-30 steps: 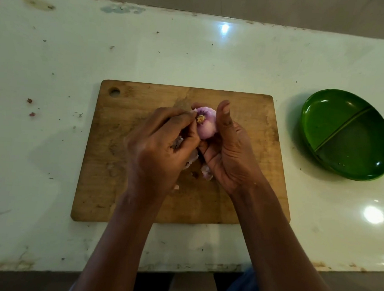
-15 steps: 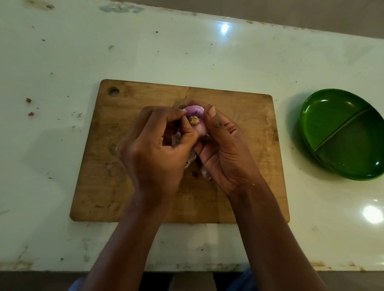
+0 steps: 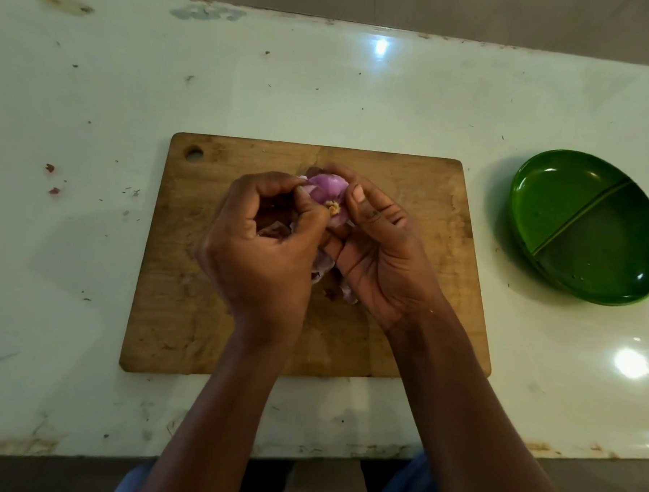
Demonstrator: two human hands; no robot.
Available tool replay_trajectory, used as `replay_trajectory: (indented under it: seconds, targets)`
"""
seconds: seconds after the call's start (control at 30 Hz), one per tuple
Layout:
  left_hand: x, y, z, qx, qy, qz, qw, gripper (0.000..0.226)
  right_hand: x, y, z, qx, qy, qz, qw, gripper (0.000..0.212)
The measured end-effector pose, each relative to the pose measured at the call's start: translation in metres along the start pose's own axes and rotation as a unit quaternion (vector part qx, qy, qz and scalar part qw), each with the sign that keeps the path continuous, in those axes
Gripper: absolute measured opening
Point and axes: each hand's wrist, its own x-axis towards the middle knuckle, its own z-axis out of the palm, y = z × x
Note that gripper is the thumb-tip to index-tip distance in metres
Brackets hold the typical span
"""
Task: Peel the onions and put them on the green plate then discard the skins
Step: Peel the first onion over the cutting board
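A small purple onion (image 3: pixel 327 191) is held above the wooden cutting board (image 3: pixel 423 198), its pale root end turned toward me. My right hand (image 3: pixel 381 248) grips it from the right, thumb on its side. My left hand (image 3: pixel 266 242) pinches at the onion's left side with curled fingers, and a piece of dry skin (image 3: pixel 277 230) shows inside its palm. More loose skins (image 3: pixel 322 266) lie on the board under my hands, partly hidden. The green divided plate (image 3: pixel 535 204) stands to the right of the board with nothing in it.
The board lies on a pale, scuffed counter (image 3: pixel 361 97) whose front edge runs just below my forearms. Small reddish skin scraps (image 3: pixel 50 178) lie on the counter far left of the board.
The onion has been turned in my hands, so more of its purple side shows and the root end now sits lower. My left fingers shifted along its left side.
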Motion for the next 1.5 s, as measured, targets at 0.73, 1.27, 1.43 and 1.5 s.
replay_trajectory:
  seconds: [0.73, 1.27, 1.43, 1.5]
  targets:
    - [0.015, -0.004, -0.007, -0.031, 0.066, -0.085, 0.994, 0.019, 0.003, 0.003, -0.003, 0.085, -0.088, 0.031, 0.992, 0.038]
    - [0.016, -0.009, -0.006, -0.011, -0.017, -0.074, 0.997, 0.014, 0.004, 0.000, -0.009, 0.117, -0.022, 0.006, 0.993, 0.043]
    - [0.015, -0.012, -0.007, 0.002, -0.094, -0.038, 0.995, 0.013, 0.004, 0.000, -0.008, 0.091, 0.016, -0.012, 0.996, 0.041]
    - [0.015, -0.012, -0.007, 0.004, -0.115, -0.019, 0.993, 0.016, 0.004, -0.002, -0.005, 0.082, 0.030, -0.017, 0.996, 0.036]
